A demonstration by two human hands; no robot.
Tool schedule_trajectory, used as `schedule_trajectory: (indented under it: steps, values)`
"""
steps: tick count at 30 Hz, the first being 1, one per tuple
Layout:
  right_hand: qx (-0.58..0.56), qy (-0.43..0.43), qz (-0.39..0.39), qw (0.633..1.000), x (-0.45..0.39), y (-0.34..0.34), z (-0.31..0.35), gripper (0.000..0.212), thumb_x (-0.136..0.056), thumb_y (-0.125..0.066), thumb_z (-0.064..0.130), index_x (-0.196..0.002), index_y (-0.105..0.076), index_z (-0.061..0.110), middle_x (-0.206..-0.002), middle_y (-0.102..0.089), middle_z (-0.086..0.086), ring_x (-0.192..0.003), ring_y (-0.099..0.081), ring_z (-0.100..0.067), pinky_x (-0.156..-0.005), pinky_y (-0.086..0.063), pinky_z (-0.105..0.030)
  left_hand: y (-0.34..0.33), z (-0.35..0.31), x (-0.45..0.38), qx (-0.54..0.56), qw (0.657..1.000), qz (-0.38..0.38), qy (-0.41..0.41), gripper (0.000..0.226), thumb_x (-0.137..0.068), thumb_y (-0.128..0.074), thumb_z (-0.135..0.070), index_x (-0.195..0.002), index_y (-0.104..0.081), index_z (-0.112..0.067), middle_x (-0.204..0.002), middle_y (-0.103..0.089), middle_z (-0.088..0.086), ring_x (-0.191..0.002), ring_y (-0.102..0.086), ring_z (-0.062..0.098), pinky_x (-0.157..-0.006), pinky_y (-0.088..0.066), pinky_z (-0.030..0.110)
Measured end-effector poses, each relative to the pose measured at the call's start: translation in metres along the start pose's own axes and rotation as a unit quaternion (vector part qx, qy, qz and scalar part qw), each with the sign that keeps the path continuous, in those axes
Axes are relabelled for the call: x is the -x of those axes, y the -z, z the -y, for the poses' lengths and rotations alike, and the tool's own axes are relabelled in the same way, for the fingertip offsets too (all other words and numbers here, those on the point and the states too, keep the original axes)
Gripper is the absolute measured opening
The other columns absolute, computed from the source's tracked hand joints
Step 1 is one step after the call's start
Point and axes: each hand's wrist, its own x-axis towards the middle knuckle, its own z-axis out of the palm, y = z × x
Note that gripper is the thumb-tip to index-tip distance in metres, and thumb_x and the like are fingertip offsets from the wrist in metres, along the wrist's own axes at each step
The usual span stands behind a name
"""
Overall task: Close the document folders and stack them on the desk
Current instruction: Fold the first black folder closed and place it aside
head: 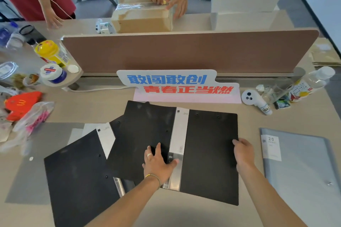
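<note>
Your left hand presses flat, fingers spread, on the open black folder; right hand grips its edge. Second black folder and blue folder remain unstacked.

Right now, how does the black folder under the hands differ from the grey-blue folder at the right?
The black plastic folder lies spread open, outer side up, white spine label showing; the grey-blue plastic folder lies closed. The black one is touched by the left hand and right hand; the grey-blue one lies untouched. Both lie flat on the desk.
</note>
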Motion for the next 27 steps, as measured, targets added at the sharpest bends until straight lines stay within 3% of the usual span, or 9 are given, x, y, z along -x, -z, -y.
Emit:
schedule_trajectory:
  steps: [2,6,9,13,18,20,21,23,27]
  values:
    - [-0.033,-0.019,0.012,0.999,0.004,0.003,0.000,0.033,-0.105,-0.046,0.019,-0.135,-0.057,0.010,-0.129,-0.057,-0.008,-0.125,-0.050,-0.032,-0.108,-0.037,-0.044,0.002,-0.001,0.002,0.023,1.000,-0.007,0.007,0.095,-0.078,-0.058,-0.072,-0.156,-0.018,-0.035,-0.167,-0.009,0.003,-0.152,-0.024,0.034,-0.119,-0.031,0.055]
    - [-0.108,-0.012,0.053,0.993,0.014,0.012,-0.005,0.028,-0.104,-0.042,0.013,-0.090,-0.065,0.014,-0.099,-0.059,-0.012,-0.089,-0.052,-0.024,-0.084,-0.037,-0.034,0.012,-0.003,0.008,0.072,0.997,-0.028,0.013,0.086,-0.083,-0.052,-0.072,-0.155,-0.020,-0.037,-0.167,-0.012,0.000,-0.148,-0.033,0.033,-0.115,-0.040,0.051]
    - [-0.197,-0.046,0.080,0.976,0.022,0.017,-0.003,0.026,-0.102,-0.046,0.014,-0.094,-0.071,0.018,-0.095,-0.067,-0.007,-0.085,-0.060,-0.024,-0.078,-0.045,-0.034,0.031,-0.007,0.014,0.091,0.994,-0.056,0.011,0.080,-0.085,-0.041,-0.075,-0.154,-0.023,-0.038,-0.168,-0.014,0.001,-0.150,-0.029,0.032,-0.117,-0.036,0.053]
    - [-0.234,-0.065,0.131,0.961,0.045,0.000,0.011,0.036,-0.103,-0.042,0.016,-0.070,-0.055,0.022,-0.054,-0.044,0.005,-0.042,-0.036,-0.012,-0.045,-0.022,-0.027,0.074,-0.015,0.027,0.136,0.987,-0.079,-0.024,0.082,-0.082,-0.024,-0.085,-0.149,-0.030,-0.039,-0.157,-0.040,-0.001,-0.141,-0.045,0.028,-0.114,-0.040,0.053]
    - [-0.300,-0.081,0.220,0.925,0.080,-0.052,0.035,0.035,-0.096,-0.041,0.011,-0.063,-0.039,0.023,-0.043,-0.035,0.007,-0.028,-0.028,-0.008,-0.030,-0.018,-0.017,0.137,-0.003,0.052,0.203,0.974,-0.092,-0.046,0.074,-0.088,-0.028,-0.075,-0.150,-0.034,-0.037,-0.133,-0.063,-0.008,-0.113,-0.064,0.016,-0.097,-0.055,0.034]
    - [-0.314,-0.084,0.248,0.913,0.101,-0.077,0.044,0.030,-0.095,-0.043,0.010,-0.067,-0.047,0.022,-0.048,-0.048,0.006,-0.040,-0.045,-0.011,-0.037,-0.033,-0.021,0.162,0.002,0.063,0.234,0.966,-0.096,-0.052,0.063,-0.094,-0.029,-0.068,-0.148,-0.036,-0.036,-0.118,-0.062,-0.017,-0.091,-0.060,0.003,-0.080,-0.051,0.014]
    - [-0.316,-0.083,0.266,0.907,0.110,-0.092,0.047,0.026,-0.093,-0.043,0.010,-0.071,-0.052,0.021,-0.056,-0.056,0.004,-0.052,-0.052,-0.014,-0.046,-0.041,-0.025,0.174,0.006,0.066,0.244,0.963,-0.102,-0.058,0.060,-0.096,-0.031,-0.065,-0.147,-0.036,-0.035,-0.120,-0.059,-0.019,-0.088,-0.056,0.000,-0.080,-0.047,0.011]
    - [-0.314,-0.078,0.296,0.899,0.128,-0.118,0.054,0.024,-0.094,-0.044,0.010,-0.080,-0.060,0.020,-0.068,-0.067,0.002,-0.072,-0.058,-0.018,-0.067,-0.047,-0.031,0.195,0.018,0.074,0.248,0.959,-0.117,-0.073,0.058,-0.095,-0.038,-0.065,-0.144,-0.041,-0.035,-0.125,-0.057,-0.019,-0.095,-0.057,0.001,-0.089,-0.049,0.017]
    - [-0.302,-0.026,0.319,0.898,0.164,-0.162,0.068,0.026,-0.101,-0.044,0.008,-0.100,-0.068,0.018,-0.101,-0.071,0.001,-0.097,-0.063,-0.016,-0.095,-0.046,-0.033,0.224,0.048,0.087,0.241,0.951,-0.179,-0.078,0.037,-0.093,-0.058,-0.053,-0.122,-0.053,-0.031,-0.113,-0.064,-0.012,-0.094,-0.065,0.011,-0.076,-0.060,0.021]
